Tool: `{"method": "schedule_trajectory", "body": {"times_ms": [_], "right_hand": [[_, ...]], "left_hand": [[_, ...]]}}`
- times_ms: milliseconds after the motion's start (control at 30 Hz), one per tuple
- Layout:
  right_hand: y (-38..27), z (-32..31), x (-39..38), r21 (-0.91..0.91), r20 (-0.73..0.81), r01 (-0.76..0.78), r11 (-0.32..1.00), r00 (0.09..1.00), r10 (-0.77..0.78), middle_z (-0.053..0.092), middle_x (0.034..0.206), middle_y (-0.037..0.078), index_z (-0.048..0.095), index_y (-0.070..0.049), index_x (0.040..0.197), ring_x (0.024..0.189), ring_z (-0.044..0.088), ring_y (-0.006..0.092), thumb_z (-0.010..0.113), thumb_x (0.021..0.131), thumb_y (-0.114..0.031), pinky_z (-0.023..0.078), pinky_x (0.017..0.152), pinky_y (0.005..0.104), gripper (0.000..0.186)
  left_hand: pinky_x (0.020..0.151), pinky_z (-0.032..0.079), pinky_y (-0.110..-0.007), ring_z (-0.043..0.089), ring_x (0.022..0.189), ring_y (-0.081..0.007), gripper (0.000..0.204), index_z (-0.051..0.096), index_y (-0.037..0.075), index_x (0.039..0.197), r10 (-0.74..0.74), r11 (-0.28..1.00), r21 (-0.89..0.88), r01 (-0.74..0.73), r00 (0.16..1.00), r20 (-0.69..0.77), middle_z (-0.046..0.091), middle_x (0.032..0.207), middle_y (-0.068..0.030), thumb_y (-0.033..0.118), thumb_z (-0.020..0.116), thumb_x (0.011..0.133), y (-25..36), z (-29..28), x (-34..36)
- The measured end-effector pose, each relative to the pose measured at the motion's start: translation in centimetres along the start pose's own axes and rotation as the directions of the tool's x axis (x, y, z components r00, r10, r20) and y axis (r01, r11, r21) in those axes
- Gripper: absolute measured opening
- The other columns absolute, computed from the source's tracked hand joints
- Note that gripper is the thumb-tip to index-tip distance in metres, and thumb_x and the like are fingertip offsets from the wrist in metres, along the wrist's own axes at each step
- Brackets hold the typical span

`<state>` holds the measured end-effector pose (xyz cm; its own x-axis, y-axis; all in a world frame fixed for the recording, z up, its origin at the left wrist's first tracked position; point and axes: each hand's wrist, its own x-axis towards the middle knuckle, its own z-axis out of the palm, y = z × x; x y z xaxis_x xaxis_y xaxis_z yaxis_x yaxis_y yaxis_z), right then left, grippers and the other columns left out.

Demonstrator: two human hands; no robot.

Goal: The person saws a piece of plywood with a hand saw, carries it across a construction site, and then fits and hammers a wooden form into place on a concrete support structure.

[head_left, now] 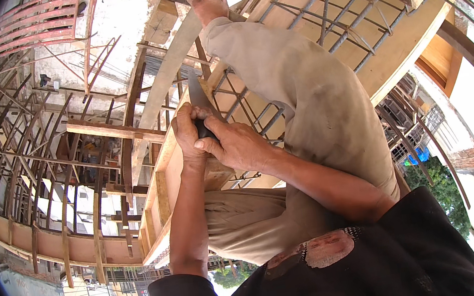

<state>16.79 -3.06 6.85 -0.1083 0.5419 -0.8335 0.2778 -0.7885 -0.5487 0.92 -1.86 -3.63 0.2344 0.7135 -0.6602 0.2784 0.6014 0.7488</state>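
Left hand (pixel 187 132) and right hand (pixel 243 145) are sharing one grey blade (pixel 198 96).
Both are gripping its dark handle (pixel 204 130), presumably for steadier control.

Bright daylight fills an open-air building site — timber props (pixel 98 234) crowd the left, a red slatted frame (pixel 35 22) stands at upper left, green foliage (pixel 444 190) shows at right.
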Motion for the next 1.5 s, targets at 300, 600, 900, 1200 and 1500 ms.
{"method": "schedule_trajectory", "body": {"times_ms": [300, 600, 900, 1200, 1500], "right_hand": [[0.1, 0.4, -0.1, -0.084, -0.029, 0.058, 0.995, 0.998, -0.06, 0.066, 0.083, 0.027, 0.05, 0.001, 0.117, 0.082, 0.067, 0.0464, 0.051, 0.101, -0.047, 0.051, 0.074, 0.0541, 0.051], [0.5, 0.5, -0.1, -0.114, 0.005, 0.051, 0.992, 0.999, -0.051, 0.066, 0.086, 0.028, 0.051, 0.0, 0.114, 0.081, 0.065, 0.0483, 0.053, 0.1, -0.046, 0.05, 0.072, 0.0547, 0.048], [0.9, 0.4, 0.4, -0.13, 0.046, 0.035, 0.991, 0.999, -0.029, 0.067, 0.091, 0.028, 0.05, 0.0, 0.122, 0.087, 0.066, 0.0472, 0.053, 0.1, -0.046, 0.051, 0.078, 0.0548, 0.051], [0.2, 0.8, 0.8, -0.127, 0.039, 0.046, 0.991, 0.998, -0.041, 0.067, 0.087, 0.028, 0.051, 0.0, 0.119, 0.086, 0.065, 0.0474, 0.053, 0.1, -0.047, 0.052, 0.077, 0.0538, 0.051], [0.4, 1.3, 2.6, -0.165, 0.091, 0.079, 0.983, 0.994, -0.064, 0.067, 0.091, 0.029, 0.048, -0.001, 0.124, 0.087, 0.067, 0.0478, 0.049, 0.101, -0.047, 0.051, 0.076, 0.055, 0.052]], "left_hand": [[0.066, 0.056, -0.035, 0.069, 0.073, -0.0266, 0.034, 0.051, -0.002, 0.11, -0.11, 0.967, -0.229, 0.108, 0.994, 0.003, 0.07, 0.078, -0.0146, 0.024, 0.063, 0.093, -0.1, 0.1, -0.8], [0.063, 0.057, -0.033, 0.07, 0.071, -0.0236, 0.041, 0.046, -0.001, 0.114, 0.288, 0.91, 0.29, -0.295, 0.955, 0.068, 0.07, 0.08, -0.0139, 0.023, 0.069, 0.09, -1.8, 0.1, -0.7], [0.065, 0.052, -0.036, 0.059, 0.065, -0.0279, 0.023, 0.053, 0.003, 0.098, 0.089, 0.992, -0.072, -0.1, 0.986, -0.143, 0.061, 0.073, -0.0119, 0.016, 0.067, 0.085, -1.9, 1.0, -0.1], [0.066, 0.057, -0.035, 0.068, 0.075, -0.0235, 0.024, 0.049, -0.002, 0.115, 0.133, 0.985, 0.1, -0.139, 0.989, 0.064, 0.068, 0.081, -0.0154, 0.013, 0.055, 0.097, -3.7, -1.2, 0.3], [0.064, 0.056, -0.036, 0.068, 0.074, -0.0219, 0.025, 0.049, 0.001, 0.114, 0.252, 0.886, 0.395, -0.244, 0.967, 0.032, 0.07, 0.082, -0.0157, 0.016, 0.058, 0.096, -3.8, -1.8, 0.4]]}}
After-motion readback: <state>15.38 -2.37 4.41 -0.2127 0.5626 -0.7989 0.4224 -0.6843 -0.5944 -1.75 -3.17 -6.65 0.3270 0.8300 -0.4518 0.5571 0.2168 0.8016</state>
